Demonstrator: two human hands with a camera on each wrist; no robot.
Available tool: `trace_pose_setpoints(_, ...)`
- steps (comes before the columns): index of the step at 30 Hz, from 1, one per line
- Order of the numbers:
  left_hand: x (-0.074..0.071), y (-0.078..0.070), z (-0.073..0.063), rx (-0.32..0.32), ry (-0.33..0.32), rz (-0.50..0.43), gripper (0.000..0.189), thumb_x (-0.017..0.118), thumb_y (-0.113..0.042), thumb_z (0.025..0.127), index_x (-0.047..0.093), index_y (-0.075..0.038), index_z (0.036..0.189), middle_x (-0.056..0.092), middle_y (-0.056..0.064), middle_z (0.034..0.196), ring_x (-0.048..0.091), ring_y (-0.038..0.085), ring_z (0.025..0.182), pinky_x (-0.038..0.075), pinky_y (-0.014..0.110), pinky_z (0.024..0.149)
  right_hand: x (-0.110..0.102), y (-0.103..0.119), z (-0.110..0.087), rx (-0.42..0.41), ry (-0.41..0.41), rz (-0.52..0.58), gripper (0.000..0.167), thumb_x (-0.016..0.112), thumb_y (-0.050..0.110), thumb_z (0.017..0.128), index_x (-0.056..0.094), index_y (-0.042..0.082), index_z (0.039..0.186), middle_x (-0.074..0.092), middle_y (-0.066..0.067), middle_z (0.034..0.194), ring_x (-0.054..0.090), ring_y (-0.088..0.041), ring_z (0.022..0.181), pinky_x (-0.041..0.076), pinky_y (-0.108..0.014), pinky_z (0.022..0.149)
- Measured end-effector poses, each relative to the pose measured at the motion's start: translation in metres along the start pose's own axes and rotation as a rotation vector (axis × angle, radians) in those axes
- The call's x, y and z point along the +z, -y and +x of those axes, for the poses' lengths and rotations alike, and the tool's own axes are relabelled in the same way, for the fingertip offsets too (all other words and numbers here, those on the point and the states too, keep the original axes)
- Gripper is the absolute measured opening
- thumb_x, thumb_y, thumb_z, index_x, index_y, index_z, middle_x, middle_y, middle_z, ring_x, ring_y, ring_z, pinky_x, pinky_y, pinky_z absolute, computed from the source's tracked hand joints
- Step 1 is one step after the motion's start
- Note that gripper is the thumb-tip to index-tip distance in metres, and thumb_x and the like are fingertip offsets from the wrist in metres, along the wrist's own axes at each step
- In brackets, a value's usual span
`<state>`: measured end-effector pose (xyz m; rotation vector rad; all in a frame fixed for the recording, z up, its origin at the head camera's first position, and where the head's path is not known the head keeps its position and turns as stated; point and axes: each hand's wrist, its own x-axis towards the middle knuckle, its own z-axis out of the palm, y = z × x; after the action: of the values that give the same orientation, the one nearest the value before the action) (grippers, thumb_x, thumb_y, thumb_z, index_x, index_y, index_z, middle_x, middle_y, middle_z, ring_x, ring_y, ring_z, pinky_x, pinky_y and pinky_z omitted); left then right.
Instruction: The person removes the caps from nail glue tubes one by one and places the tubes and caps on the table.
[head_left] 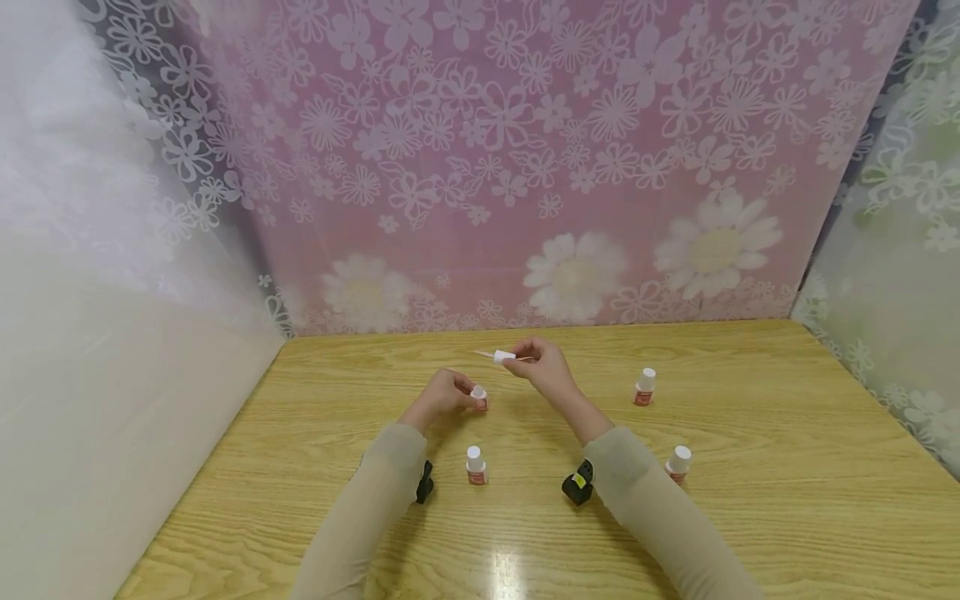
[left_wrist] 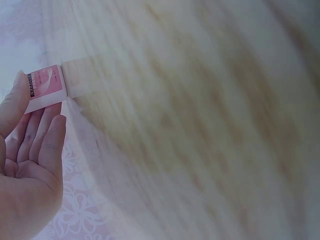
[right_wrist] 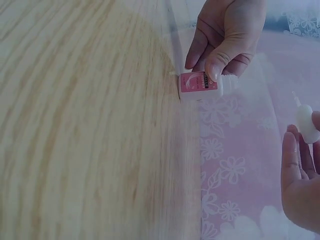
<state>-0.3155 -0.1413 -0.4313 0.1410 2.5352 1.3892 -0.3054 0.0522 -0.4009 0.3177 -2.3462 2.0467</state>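
My left hand (head_left: 444, 392) grips a small white nail glue bottle (head_left: 481, 402) with a pink-red label, standing on the wooden table. In the left wrist view, thumb and fingers pinch the labelled body of this bottle (left_wrist: 47, 85). The bottle has no cap on, and its threaded neck (right_wrist: 229, 82) shows in the right wrist view. Up and to the right of it, my right hand (head_left: 546, 367) pinches the white cap (head_left: 504, 357) between thumb and fingers. A thin brush stem (right_wrist: 296, 99) sticks out of the cap, pointing away from the fingers.
Three more capped bottles stand on the table (head_left: 525, 533): one bottle (head_left: 476, 467) between my forearms, another (head_left: 643, 388) at the right, and a third (head_left: 678, 465) beside my right sleeve. A flowered pink curtain (head_left: 487, 167) hangs along the back edge.
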Motion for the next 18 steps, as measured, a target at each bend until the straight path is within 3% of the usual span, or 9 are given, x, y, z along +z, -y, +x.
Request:
trace_pose_setpoints(4, 0.0006, -0.0005, 0.0, 0.003, -0.012, 0.015, 0.025, 0.078, -0.013, 0.066, 0.067, -0.002, 0.085, 0.062, 0.003, 0.079, 0.053, 0.016, 0.074, 0.042, 0.027, 0.064, -0.0008, -0.0009, -0.0003, 0.0, -0.004, 0.043, 0.02, 0.066, 0.007, 0.08, 0.053, -0.002, 0.093, 0.057, -0.013, 0.091, 0.056, -0.021, 0.079, 0.044, -0.045, 0.078)
trace_pose_setpoints(11, 0.0014, -0.0007, -0.0001, -0.012, -0.012, 0.002, 0.025, 0.077, -0.011, 0.068, 0.066, -0.001, 0.088, 0.062, 0.004, 0.081, 0.054, 0.016, 0.076, 0.043, 0.028, 0.067, -0.0016, -0.0017, -0.0009, -0.023, -0.016, 0.006, 0.016, 0.066, 0.005, 0.079, 0.051, -0.001, 0.083, 0.054, -0.009, 0.084, 0.055, -0.018, 0.076, 0.046, -0.036, 0.072)
trace_pose_setpoints(18, 0.0017, -0.0002, 0.0002, -0.007, -0.011, 0.001, 0.024, 0.077, -0.011, 0.067, 0.066, -0.001, 0.086, 0.062, 0.004, 0.078, 0.053, 0.015, 0.073, 0.042, 0.026, 0.063, -0.0027, 0.0034, -0.0035, -0.032, 0.008, 0.012, 0.015, 0.064, 0.003, 0.08, 0.05, 0.0, 0.076, 0.055, -0.007, 0.079, 0.052, -0.015, 0.072, 0.044, -0.032, 0.067)
